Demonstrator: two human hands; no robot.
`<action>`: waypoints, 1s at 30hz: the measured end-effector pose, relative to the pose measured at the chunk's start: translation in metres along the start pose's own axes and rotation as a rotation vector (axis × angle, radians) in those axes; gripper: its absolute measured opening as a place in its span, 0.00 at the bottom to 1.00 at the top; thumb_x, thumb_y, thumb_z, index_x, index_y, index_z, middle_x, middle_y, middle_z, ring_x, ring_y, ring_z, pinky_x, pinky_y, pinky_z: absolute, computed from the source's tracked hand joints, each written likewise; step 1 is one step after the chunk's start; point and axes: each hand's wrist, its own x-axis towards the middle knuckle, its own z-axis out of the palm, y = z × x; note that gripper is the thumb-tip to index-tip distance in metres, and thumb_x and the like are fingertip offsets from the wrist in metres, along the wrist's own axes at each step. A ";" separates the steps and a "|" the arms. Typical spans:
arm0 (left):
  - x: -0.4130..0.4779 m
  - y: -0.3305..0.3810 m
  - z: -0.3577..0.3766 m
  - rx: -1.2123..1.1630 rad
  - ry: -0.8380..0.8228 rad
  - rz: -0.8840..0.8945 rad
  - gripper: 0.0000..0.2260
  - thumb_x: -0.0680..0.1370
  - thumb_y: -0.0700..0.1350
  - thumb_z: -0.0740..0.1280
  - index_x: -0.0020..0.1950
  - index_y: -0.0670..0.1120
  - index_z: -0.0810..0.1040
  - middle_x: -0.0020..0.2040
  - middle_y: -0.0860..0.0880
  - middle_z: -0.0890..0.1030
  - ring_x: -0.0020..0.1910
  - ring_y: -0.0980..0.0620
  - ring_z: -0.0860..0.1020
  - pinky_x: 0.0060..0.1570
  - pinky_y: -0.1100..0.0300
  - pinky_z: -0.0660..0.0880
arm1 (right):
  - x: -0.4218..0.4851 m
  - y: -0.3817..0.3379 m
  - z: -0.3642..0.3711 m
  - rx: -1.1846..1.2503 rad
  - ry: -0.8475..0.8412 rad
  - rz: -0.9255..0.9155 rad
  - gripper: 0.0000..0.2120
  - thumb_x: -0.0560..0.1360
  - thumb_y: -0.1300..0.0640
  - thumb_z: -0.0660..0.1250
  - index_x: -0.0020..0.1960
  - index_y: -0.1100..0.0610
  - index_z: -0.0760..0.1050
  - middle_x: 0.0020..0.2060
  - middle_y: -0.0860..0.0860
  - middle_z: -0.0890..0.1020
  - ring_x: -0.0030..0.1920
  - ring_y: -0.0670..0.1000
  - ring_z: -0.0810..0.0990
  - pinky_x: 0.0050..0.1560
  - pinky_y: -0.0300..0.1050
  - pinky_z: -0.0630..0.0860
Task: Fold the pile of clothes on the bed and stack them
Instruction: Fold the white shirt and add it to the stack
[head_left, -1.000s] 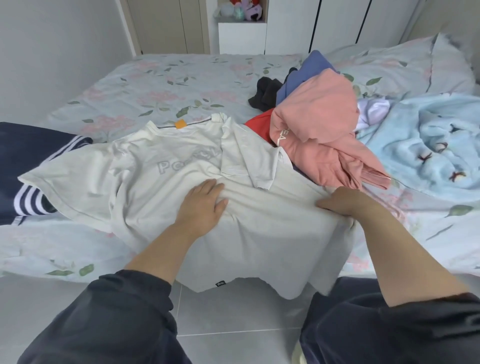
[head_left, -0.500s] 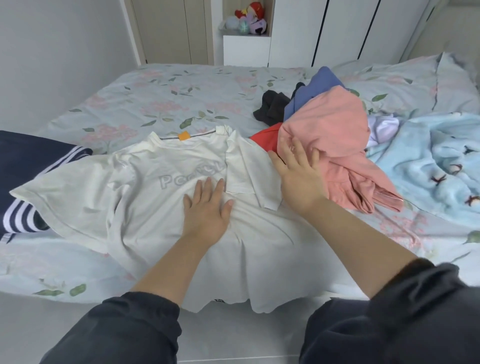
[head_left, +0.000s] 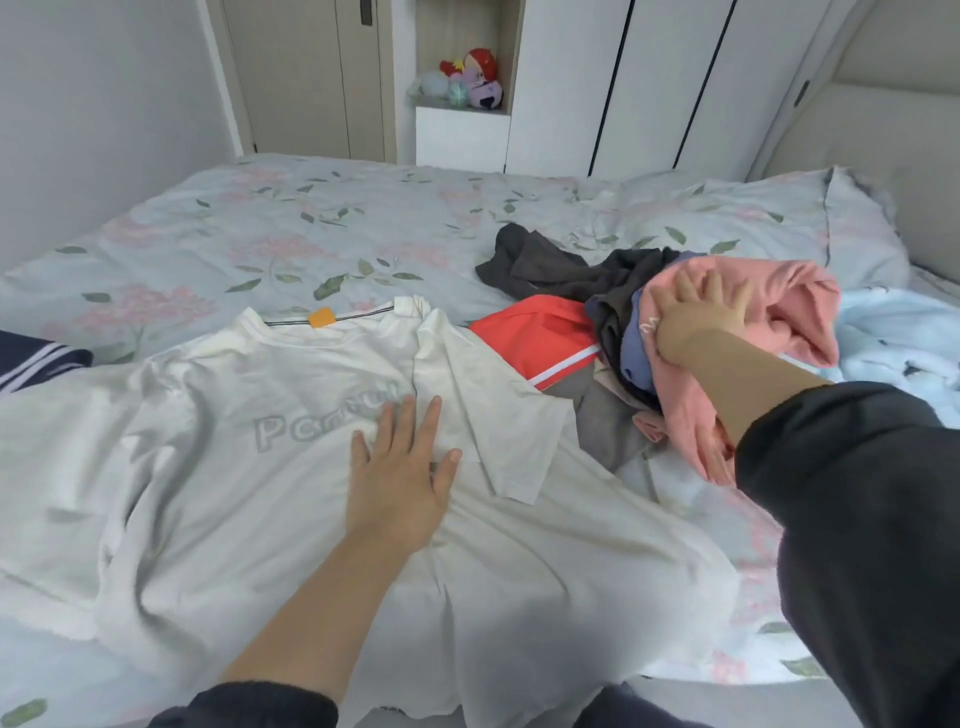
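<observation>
head view: early going, by my read. the white t-shirt (head_left: 249, 467) lies spread on the bed (head_left: 291, 228) at its near edge, one sleeve turned in, not folded. the pile of clothes (head_left: 540, 338) sits unsorted to its right. left hand (head_left: 400, 483) rests flat on the shirt, fingers straight. right hand (head_left: 696, 317) reaches out, fingers spread, pressing the pink garment (head_left: 779, 301) atop the pile.

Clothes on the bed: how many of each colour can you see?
White: 1
Pink: 1
Red: 1
Blue: 1
Dark grey: 1
Light grey: 1
Navy striped: 1
Total: 7 visible
</observation>
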 end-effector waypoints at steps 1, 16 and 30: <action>0.000 0.000 0.001 0.002 -0.004 -0.001 0.29 0.76 0.61 0.35 0.76 0.57 0.35 0.79 0.51 0.43 0.78 0.51 0.42 0.74 0.45 0.44 | 0.002 0.004 0.001 0.056 -0.033 0.007 0.28 0.80 0.49 0.49 0.78 0.47 0.46 0.78 0.51 0.42 0.76 0.61 0.39 0.69 0.71 0.38; -0.004 -0.015 -0.018 -0.056 0.000 -0.064 0.23 0.83 0.51 0.47 0.78 0.49 0.51 0.79 0.52 0.53 0.78 0.52 0.44 0.73 0.49 0.45 | -0.123 -0.130 0.009 0.251 -0.045 -0.898 0.37 0.70 0.35 0.66 0.73 0.51 0.63 0.71 0.53 0.63 0.70 0.55 0.62 0.69 0.50 0.60; 0.000 -0.017 -0.011 -0.125 -0.015 -0.076 0.24 0.82 0.55 0.47 0.78 0.54 0.50 0.79 0.55 0.52 0.77 0.56 0.46 0.73 0.52 0.44 | -0.004 -0.061 -0.038 0.647 0.175 0.090 0.16 0.78 0.60 0.58 0.64 0.63 0.69 0.57 0.61 0.76 0.58 0.61 0.75 0.53 0.50 0.69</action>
